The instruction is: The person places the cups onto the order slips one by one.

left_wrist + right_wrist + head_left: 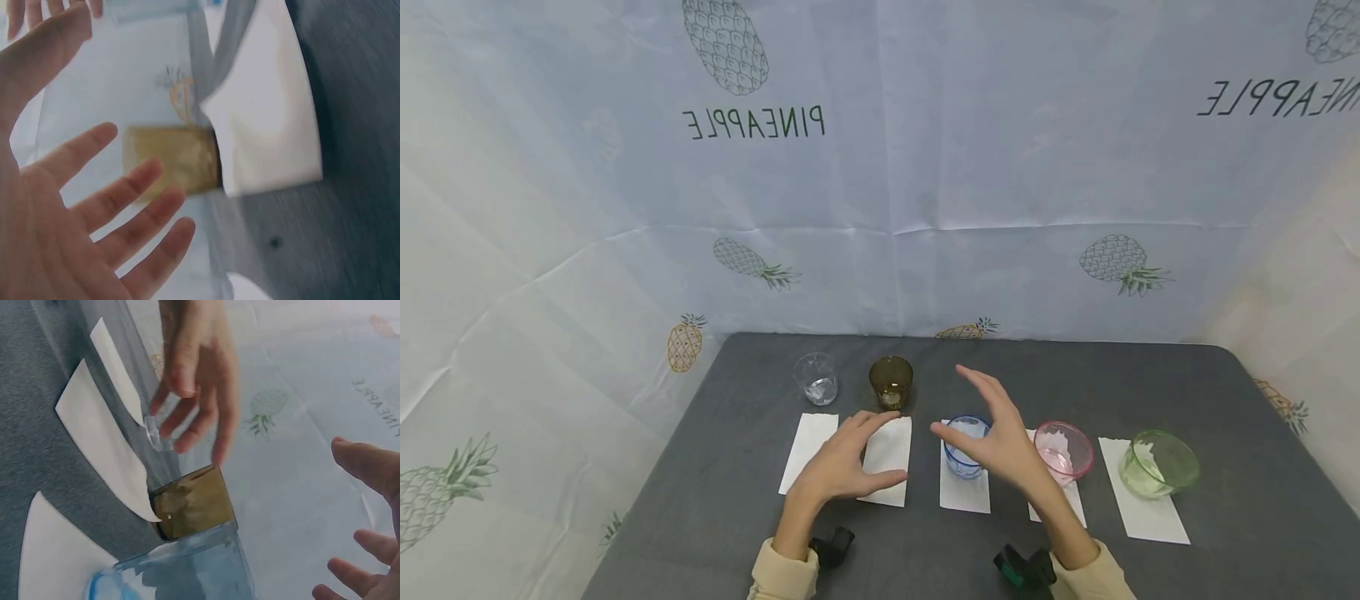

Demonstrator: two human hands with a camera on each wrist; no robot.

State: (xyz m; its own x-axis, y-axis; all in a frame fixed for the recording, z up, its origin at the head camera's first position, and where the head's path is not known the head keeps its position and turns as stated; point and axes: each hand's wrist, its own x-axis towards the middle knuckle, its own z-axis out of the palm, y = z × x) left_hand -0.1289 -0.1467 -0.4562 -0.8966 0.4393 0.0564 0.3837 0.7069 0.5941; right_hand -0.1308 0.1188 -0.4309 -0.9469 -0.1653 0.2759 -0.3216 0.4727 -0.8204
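So in the head view both hands are empty, left hand (847, 462) opened wide above the paper slips (887, 454), right hand (1003, 442) spread just as wide, thumb crossing in front of the blue glass (964, 468). That glass stands on the middle slip, and I'd say a low sweep of that thumb could clip its rim and tip it. The brown glass (891, 383) and clear glass (817, 382) stand just past the far ends of their slips, so a careless reach could knock either. Pink glass (1063, 454) is right by the right forearm (1063, 521), so swinging that outward looks risky; green glass (1159, 467) is farther out, probably safer. Left wrist cam's kinda blurry: fingers splayed, nothing in them, brown glass beyond the fingertips. Those slips look light, so a dragging hand could shift one. Right wrist cam: right hand only partly in shot, fingers apart, holding nothing, blue glass up close with brown lined up behind it. Misjudge that depth and I'd guess a finger bumps the wrong one.
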